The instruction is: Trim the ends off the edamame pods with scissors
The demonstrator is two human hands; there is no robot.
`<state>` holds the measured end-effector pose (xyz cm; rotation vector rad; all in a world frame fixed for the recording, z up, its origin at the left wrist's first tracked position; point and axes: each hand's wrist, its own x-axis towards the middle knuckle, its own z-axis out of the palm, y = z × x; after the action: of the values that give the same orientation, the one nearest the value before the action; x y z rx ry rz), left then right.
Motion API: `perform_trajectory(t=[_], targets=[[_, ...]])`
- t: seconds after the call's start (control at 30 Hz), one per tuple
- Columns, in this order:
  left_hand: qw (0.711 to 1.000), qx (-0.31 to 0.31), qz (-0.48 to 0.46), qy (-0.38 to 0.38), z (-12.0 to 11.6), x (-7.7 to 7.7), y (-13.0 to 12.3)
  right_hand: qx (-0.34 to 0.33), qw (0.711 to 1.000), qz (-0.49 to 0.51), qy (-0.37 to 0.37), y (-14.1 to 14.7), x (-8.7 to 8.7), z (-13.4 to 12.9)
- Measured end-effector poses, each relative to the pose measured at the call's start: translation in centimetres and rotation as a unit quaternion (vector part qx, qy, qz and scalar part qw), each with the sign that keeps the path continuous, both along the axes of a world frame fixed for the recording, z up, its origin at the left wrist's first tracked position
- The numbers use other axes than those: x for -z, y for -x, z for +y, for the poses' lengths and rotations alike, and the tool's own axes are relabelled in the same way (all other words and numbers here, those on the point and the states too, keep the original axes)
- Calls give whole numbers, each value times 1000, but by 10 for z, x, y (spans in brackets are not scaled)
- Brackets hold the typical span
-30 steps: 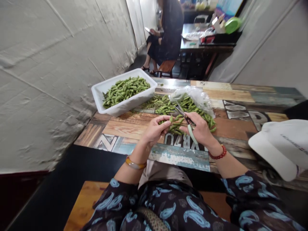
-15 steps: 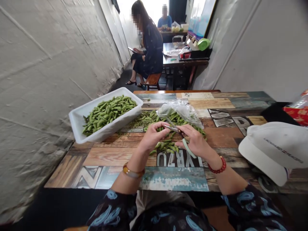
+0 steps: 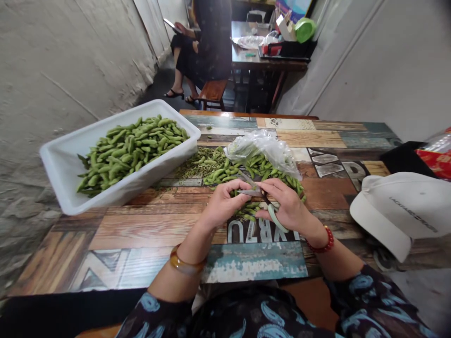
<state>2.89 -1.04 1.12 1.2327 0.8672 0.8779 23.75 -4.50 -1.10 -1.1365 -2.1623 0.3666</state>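
My right hand (image 3: pixel 287 204) holds a pair of scissors (image 3: pixel 273 216) by its pale green handles, with the blades apart and pointing left. Close to the blade tips, my left hand (image 3: pixel 223 202) is closed in a pinch; whatever it grips is hidden by the fingers and too small to make out. Green soybean pods (image 3: pixel 218 174) lie in a heap on the table behind and below both hands. A clear plastic bag (image 3: pixel 262 145) covers part of that heap. At the left, a white plastic tray (image 3: pixel 52 157) contains many more pods (image 3: pixel 132 152).
Small green trimmings (image 3: pixel 197 164) lie between tray and heap. A white cap (image 3: pixel 401 211) rests on the patchwork-patterned table (image 3: pixel 151 230) at the right, near a red package (image 3: pixel 437 159). Beyond the table, a seated person (image 3: pixel 211 42) holds a flat device. A wall runs along the left.
The view has tilted downward, so the tray looks larger and lower and the far person is out of sight. Both hands keep nearly the same pose, scissors blades still apart.
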Motion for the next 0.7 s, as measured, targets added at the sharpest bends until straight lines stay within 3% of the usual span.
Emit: perform_trajectory(t=[0.2, 0.57, 0.7], targets=[[999, 26, 13, -19, 0, 3, 2, -27, 1000, 15, 0, 0, 1, -2], [997, 18, 9, -70, 4, 10, 4, -35, 999, -16, 0, -5, 2, 0], [999, -2, 2, -40, 5, 14, 4, -25, 999, -36, 18, -6, 1, -1]])
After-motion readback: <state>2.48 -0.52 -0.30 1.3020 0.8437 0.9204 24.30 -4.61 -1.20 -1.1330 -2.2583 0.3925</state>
